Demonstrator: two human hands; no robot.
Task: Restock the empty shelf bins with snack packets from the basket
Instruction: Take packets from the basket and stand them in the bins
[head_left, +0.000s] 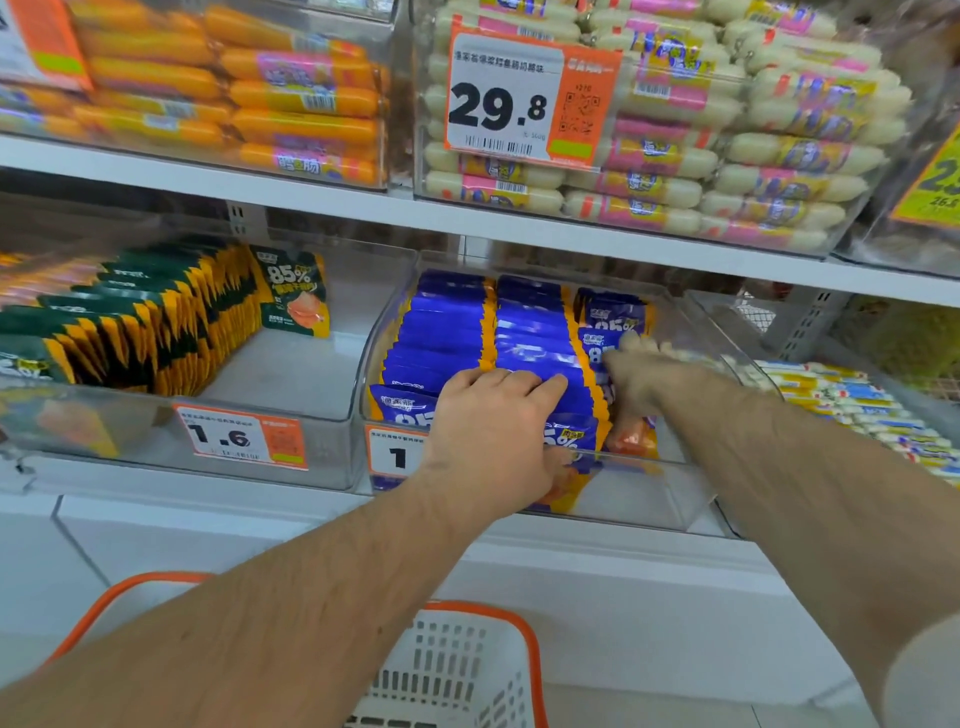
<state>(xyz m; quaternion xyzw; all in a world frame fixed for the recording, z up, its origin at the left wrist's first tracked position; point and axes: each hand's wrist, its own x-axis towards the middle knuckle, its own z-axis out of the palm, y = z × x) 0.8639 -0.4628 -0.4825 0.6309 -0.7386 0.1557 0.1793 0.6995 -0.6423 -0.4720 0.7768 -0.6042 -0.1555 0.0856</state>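
At far left a clear bin (311, 447) holds green packets (156, 322) stood in rows, with bare floor at its right end and a 1.6 price tag (241, 437) on its front. The left arm reaches up from the lower left, over the basket (467, 670) with its orange rim, into the middle bin (649, 499). The left hand (493, 431) lies palm down on the blue packets (457, 332), knuckles up, fingers curled over the top edges of the front ones and thumb tucked below against a packet's face, so it grips them. The packets stand in rows filling most of that bin. The right arm comes in from the lower right; the right hand (644, 374) is blurred, its fingers stretched out and apart, touching the rightmost row of blue packets without closing on any. Farther right lie blue-and-white sticks (852, 410).
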